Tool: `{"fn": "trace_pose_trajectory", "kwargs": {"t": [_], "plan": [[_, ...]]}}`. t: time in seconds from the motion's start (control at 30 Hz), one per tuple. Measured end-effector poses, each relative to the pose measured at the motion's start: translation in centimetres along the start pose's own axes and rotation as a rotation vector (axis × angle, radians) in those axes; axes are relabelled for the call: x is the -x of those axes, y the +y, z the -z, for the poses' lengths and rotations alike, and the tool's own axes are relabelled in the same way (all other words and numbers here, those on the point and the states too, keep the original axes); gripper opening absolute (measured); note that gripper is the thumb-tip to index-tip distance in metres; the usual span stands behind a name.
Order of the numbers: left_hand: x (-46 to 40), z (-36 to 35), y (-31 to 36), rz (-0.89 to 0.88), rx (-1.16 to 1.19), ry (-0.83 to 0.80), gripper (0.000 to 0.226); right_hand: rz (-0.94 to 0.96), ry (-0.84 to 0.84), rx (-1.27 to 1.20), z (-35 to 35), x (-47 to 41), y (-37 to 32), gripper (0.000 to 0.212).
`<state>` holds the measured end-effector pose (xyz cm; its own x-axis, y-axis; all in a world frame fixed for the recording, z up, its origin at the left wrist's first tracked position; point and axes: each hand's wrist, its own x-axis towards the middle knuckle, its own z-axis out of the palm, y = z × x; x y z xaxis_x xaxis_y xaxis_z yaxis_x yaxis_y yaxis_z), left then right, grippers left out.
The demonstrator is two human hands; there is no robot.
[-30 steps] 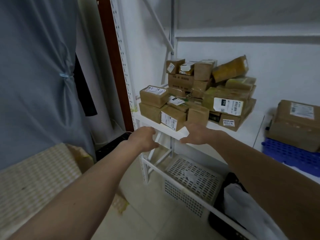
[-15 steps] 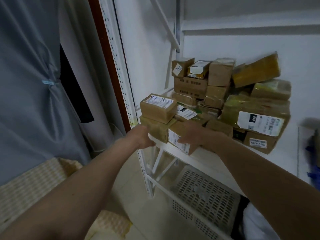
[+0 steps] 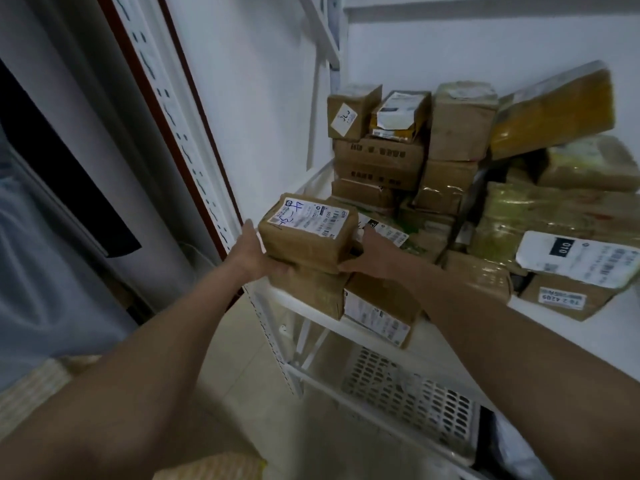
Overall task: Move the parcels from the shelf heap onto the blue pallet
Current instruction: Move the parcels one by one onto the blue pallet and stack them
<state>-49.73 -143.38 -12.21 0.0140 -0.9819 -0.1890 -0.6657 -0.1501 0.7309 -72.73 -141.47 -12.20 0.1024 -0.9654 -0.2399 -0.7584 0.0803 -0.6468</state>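
A white metal shelf (image 3: 346,323) fills the right side of the view, fixed to a slotted white upright against a pale wall. A grey curtain (image 3: 52,271) hangs at the left. Below the shelf sits a white perforated plastic crate (image 3: 415,393).

On the shelf lies the heap of parcels (image 3: 467,188): brown cardboard boxes and yellow-taped packets piled unevenly, several tilted against each other, most bearing white shipping labels. One large packet near the right edge carries a label reading "010" (image 3: 568,258). The blue pallet is not visible from here.

At the front left corner of the heap, a small brown parcel with handwritten blue marks on its label (image 3: 308,233) rests on top of another box (image 3: 308,292) at the shelf's edge. Two bare forearms reach in from the bottom of the frame toward it.

The left hand (image 3: 256,258) grips the parcel's left end, thumb up the side and fingers curled under its lower edge. The right hand (image 3: 367,254) clasps the opposite end, fingers bent round its far corner. Holding both ends this way seems meant to lift the parcel clear without disturbing the loose boxes packed around it. It appears the parcel is just being taken off the pile, with the carry to the pallet yet to come.
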Motion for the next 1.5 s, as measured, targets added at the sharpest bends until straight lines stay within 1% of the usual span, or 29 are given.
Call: {"fn": "trace_pose_trajectory", "kwargs": {"t": [0.1, 0.17, 0.2, 0.27, 0.33, 0.4, 0.43, 0.47, 0.53, 0.57, 0.6, 0.67, 0.73, 0.77, 0.8, 0.87, 0.93, 0.97, 1.0, 1.07, 1.1, 1.17, 1.2, 1.23, 1.33, 1.37, 1.43, 1.47, 1.5], "plan": [[-2.5, 0.7, -0.4, -0.038, -0.007, -0.122, 0.125, -0.067, 0.002, -0.067, -0.2, -0.9, 0.0, 0.105], [-4.2, 0.8, -0.7, -0.097, 0.012, -0.192, 0.114, -0.115, -0.008, -0.089, -0.4, -1.2, -0.3, 0.115], [-4.4, 1.0, -0.4, -0.139, 0.023, -0.223, 0.107, -0.134, -0.014, -0.104, -0.4, -1.3, -0.6, 0.12], [-4.5, 1.1, 0.5, -0.251, 0.048, -0.297, 0.097, -0.164, 0.009, -0.161, -0.5, -1.3, -1.2, 0.122], [-4.1, 1.4, 1.7, -0.329, 0.08, -0.35, 0.093, -0.164, 0.092, -0.24, -0.4, -1.1, -2.1, 0.124], [-4.0, 1.9, 3.4, -0.373, 0.112, -0.351, 0.1, -0.141, 0.208, -0.288, 0.3, -0.7, -3.1, 0.124], [-4.2, 2.2, 4.2, -0.401, 0.118, -0.343, 0.098, -0.134, 0.273, -0.302, 0.8, -0.6, -3.4, 0.126], [-4.2, 2.4, 5.3, -0.448, 0.135, -0.341, 0.093, -0.123, 0.323, -0.315, 1.6, -0.4, -3.7, 0.128], [-4.2, 2.2, 7.4, -0.524, 0.116, -0.327, 0.078, -0.101, 0.406, -0.326, 3.2, 0.9, -4.2, 0.125], [-4.3, 1.7, 8.2, -0.543, 0.096, -0.314, 0.077, -0.11, 0.446, -0.328, 4.0, 1.7, -4.2, 0.123], [-4.1, 1.0, 9.0, -0.548, 0.082, -0.313, 0.081, -0.128, 0.488, -0.326, 4.6, 2.5, -3.9, 0.124], [-3.6, -1.1, 10.1, -0.536, 0.032, -0.298, 0.101, -0.191, 0.549, -0.344, 5.3, 4.3, -2.6, 0.128], [-2.6, -3.4, 10.8, -0.496, 0.017, -0.328, 0.115, -0.229, 0.599, -0.379, 5.6, 6.5, -1.5, 0.138], [-2.2, -4.5, 11.3, -0.497, 0.025, -0.355, 0.114, -0.236, 0.623, -0.397, 5.9, 7.5, -0.6, 0.143], [-1.5, -5.6, 12.0, -0.497, 0.033, -0.383, 0.107, -0.245, 0.652, -0.412, 6.2, 8.4, 0.3, 0.144], [-0.3, -7.7, 13.4, -0.519, 0.046, -0.443, 0.094, -0.272, 0.71, -0.442, 6.8, 10.7, 2.2, 0.14], [1.2, -9.6, 14.7, -0.542, 0.051, -0.498, 0.093, -0.273, 0.771, -0.478, 7.2, 13.1, 3.7, 0.14], [1.8, -10.6, 15.3, -0.565, 0.043, -0.526, 0.097, -0.28, 0.801, -0.499, 7.6, 14.6, 4.3, 0.136], [2.9, -11.4, 16.1, -0.585, 0.041, -0.554, 0.105, -0.288, 0.824, -0.521, 8.0, 16.2, 4.6, 0.124], [5.3, -13.6, 17.7, -0.63, 0.033, -0.601, 0.117, -0.306, 0.827, -0.581, 8.6, 19.6, 5.8, 0.082], [6.3, -15.0, 18.4, -0.644, 0.043, -0.628, 0.116, -0.314, 0.833, -0.611, 9.0, 21.3, 7.0, 0.076], [9.8, -17.5, 19.9, -0.644, 0.065, -0.663, 0.099, -0.342, 0.882, -0.641, 9.9, 24.7, 10.0, 0.078], [11.5, -19.0, 20.5, -0.642, 0.074, -0.674, 0.092, -0.357, 0.894, -0.654, 10.3, 26.5, 11.4, 0.075], [13.1, -20.5, 21.0, -0.638, 0.076, -0.687, 0.091, -0.372, 0.896, -0.667, 10.7, 28.1, 12.8, 0.071], [17.5, -25.3, 22.3, -0.623, 0.106, -0.71, 0.107, -0.428, 0.881, -0.688, 11.5, 33.1, 16.9, 0.065], [18.8, -26.7, 22.7, -0.589, 0.116, -0.717, 0.105, -0.434, 0.882, -0.689, 11.8, 34.5, 18.0, 0.063], [21.0, -29.3, 23.3, -0.532, 0.113, -0.718, 0.094, -0.456, 0.87, -0.699, 12.1, 36.9, 20.5, 0.059], [22.0, -30.8, 23.4, -0.522, 0.092, -0.708, 0.095, -0.47, 0.861, -0.698, 12.3, 37.6, 21.7, 0.06], [22.9, -32.0, 23.6, -0.514, 0.077, -0.699, 0.103, -0.487, 0.852, -0.703, 12.6, 38.3, 22.8, 0.061]]}}
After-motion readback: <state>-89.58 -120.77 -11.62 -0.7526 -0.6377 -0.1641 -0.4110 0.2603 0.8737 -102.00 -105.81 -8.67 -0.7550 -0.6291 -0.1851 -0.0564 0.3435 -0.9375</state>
